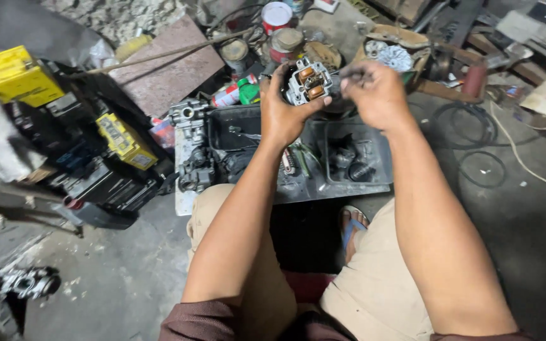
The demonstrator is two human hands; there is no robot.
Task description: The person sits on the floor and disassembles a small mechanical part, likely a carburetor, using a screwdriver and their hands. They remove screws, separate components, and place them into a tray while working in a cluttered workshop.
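Observation:
My left hand (283, 107) grips a small round metal motor part (308, 81) with copper-coloured windings, held up in front of me. My right hand (377, 95) is closed beside it on the right, its fingers pinching a thin dark tool (349, 72) that points at the part. Both hands hover above a dark metal tray (314, 183) on the floor. The tray carries two black tubs (387, 155) with oily engine pieces inside.
A grey carburettor-like casting (191, 136) stands at the tray's left edge. Yellow boxes (11, 74) and black batteries (105, 183) crowd the left. Cans (277, 16), a green bottle (248, 91), rubber rings (475, 148) and scrap lie behind and to the right. My sandalled foot (352, 224) rests below the tray.

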